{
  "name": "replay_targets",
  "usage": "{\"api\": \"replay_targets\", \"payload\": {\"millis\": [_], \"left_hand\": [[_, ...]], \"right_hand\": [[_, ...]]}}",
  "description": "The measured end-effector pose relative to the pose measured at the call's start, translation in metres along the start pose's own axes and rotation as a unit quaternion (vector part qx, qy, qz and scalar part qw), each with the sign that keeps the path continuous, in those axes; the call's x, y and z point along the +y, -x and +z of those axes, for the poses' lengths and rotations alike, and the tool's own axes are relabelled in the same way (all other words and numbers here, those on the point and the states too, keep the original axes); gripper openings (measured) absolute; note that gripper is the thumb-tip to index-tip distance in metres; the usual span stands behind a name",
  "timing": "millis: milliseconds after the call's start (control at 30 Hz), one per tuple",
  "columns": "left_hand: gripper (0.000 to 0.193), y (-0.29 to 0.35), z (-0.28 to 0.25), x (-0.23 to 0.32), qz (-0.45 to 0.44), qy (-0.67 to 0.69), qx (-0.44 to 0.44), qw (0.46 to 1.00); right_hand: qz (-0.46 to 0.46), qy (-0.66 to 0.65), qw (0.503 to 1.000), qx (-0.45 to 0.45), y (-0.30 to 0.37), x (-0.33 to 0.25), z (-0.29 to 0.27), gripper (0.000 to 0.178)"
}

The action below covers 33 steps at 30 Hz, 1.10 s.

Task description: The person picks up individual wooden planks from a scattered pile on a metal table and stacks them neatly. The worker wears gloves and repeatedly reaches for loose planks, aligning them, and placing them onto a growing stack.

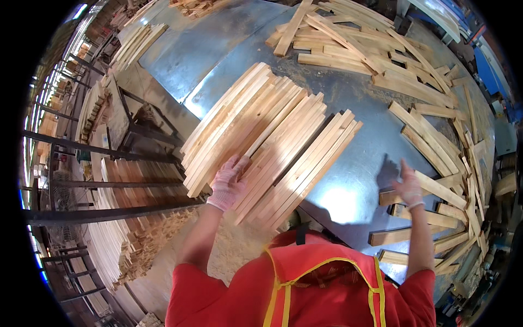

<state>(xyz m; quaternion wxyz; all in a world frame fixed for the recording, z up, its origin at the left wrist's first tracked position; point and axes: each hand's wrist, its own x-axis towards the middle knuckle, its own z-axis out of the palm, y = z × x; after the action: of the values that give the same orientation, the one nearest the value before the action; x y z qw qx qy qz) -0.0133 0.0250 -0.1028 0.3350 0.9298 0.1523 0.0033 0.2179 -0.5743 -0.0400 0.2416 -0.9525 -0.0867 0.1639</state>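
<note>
My left hand (227,184), in a pale knit glove, rests on a broad row of wooden strips (283,147) lying side by side on the metal table. Its fingers lie over the strips' upper faces, near their close ends. A dark gap separates the strips at the right of the row from the others. My right hand (408,186), gloved too, is over the table to the right, fingers stretched out and holding nothing. Closest to it are loose wooden strips (441,189) along the table's right side.
A jumbled heap of wooden strips (348,46) covers the far right of the metal table (354,180). On the left, dark metal bars (109,215) stick out by stacked strips (147,185). More strips (139,43) lie at the far left. Sawdust (234,245) is scattered below the row.
</note>
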Motion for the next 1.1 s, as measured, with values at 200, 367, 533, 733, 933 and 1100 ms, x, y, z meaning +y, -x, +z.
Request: {"api": "replay_targets", "payload": {"millis": [200,367,533,733,933,1100], "left_hand": [[0.084,-0.011,-0.014,0.074,-0.022,-0.267,-0.004,0.963],[0.091,0.011,-0.016,0.085,0.129,-0.469,0.071,0.871],[0.081,0.017,-0.016,0.088,0.212,-0.456,0.048,0.863],[0.061,0.015,-0.042,0.115,0.236,-0.249,0.068,0.937],[0.069,-0.026,-0.084,0.042,0.133,-0.281,0.062,0.948],[0.079,-0.023,-0.075,0.041,0.145,-0.419,0.087,0.892]], "right_hand": [[-0.055,0.077,0.989,0.117,-0.011,0.149,-0.051,0.093],[0.055,0.24,0.959,0.14,-0.019,0.162,-0.093,0.104],[0.151,0.345,0.92,-0.109,-0.007,0.159,-0.117,0.096],[0.064,0.213,0.975,-0.024,-0.008,0.027,-0.101,0.077],[0.106,-0.418,0.902,-0.024,-0.077,-0.01,-0.017,0.038],[0.175,-0.35,0.911,-0.127,-0.087,-0.06,0.086,0.051]]}}
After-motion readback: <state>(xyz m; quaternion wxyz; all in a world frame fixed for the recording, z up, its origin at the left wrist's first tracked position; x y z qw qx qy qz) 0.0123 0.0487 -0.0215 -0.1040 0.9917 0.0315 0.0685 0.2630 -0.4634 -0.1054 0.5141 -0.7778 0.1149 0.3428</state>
